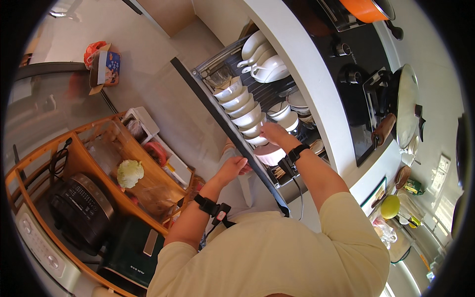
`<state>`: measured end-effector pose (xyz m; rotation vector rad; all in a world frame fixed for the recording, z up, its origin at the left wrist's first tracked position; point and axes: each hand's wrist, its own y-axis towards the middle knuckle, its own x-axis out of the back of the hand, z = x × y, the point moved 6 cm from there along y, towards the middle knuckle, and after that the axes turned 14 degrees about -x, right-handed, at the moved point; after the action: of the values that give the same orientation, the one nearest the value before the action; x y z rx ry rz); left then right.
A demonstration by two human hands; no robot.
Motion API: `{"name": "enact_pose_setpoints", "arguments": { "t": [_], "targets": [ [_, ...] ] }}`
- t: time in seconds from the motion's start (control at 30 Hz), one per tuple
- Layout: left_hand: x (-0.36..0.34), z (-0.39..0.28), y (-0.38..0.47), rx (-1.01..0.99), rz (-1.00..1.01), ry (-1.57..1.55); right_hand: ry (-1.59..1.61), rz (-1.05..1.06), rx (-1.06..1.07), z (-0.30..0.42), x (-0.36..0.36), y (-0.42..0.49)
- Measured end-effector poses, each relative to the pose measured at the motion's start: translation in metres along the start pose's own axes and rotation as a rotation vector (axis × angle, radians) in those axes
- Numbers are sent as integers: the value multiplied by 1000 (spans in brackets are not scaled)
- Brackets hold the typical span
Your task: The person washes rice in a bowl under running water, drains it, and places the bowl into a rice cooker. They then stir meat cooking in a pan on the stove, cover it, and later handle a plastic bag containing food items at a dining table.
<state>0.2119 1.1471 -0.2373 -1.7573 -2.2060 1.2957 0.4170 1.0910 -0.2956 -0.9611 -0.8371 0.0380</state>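
A pull-out dish drawer (207, 97) stands open beneath the stove counter. My right hand (272, 133) reaches into it, over the white bowls (248, 116) that stand tilted in a row; whether its fingers grip a bowl rim I cannot tell. My left hand (233, 170) is just outside the drawer's dark front edge, its fingers curled, and nothing shows in it. A pinkish-white bowl (270, 154) lies below my right hand. Further back in the drawer are white spouted dishes (270, 69) and smaller bowls (287, 118). Both wrists wear black straps with small devices.
On the right, the counter holds a black gas hob (349, 55), an orange pot (365, 9) and a lidded pan (407, 105). At left, a wooden rack (89, 156) bears a black electric cooker (83, 211) and a cabbage (130, 173). A cardboard box (107, 68) sits further off.
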Motion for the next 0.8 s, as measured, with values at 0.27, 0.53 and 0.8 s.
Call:
{"name": "enact_pose_setpoints", "arguments": {
  "t": [0.27,0.53,0.8],
  "targets": [
    [1,1,0,-9,-2,7,714,-513,-209,-16,84,23],
    [2,3,2,-14,20,12,748,13,-586,-40,65,57],
    [2,-2,0,-32,32,15,250,-484,-664,-54,69,29]
  ]
}}
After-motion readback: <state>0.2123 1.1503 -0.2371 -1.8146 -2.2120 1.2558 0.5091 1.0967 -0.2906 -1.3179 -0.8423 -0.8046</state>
